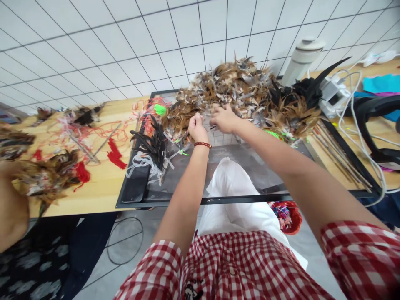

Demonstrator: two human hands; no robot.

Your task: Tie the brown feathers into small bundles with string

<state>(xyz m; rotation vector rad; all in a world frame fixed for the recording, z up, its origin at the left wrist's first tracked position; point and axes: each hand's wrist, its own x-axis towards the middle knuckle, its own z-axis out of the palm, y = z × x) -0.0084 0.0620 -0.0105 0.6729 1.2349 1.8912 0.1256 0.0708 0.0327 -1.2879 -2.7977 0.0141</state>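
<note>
A big heap of brown and grey feathers [231, 85] lies along the far side of a dark glass-like panel [193, 175]. At the heap's near edge my left hand [198, 128], with a red bead bracelet at its wrist, is closed, and whatever it pinches is hidden. Just right of it, my right hand [226, 119] touches the feathers, palm down, its fingers bent and spread apart. To the left of my left hand lies a bunch of black feathers [153, 143] with white strips. A bright green bundle of string [160, 109] sits at the heap's left end.
A white bottle [301, 62] stands at the back right, near a white power strip [334, 96] with cables. Thin sticks [342, 156] lie at right. Left of the panel are red tassels [115, 154]. A co-worker's arm [14, 204] is beside a feather bunch [46, 173].
</note>
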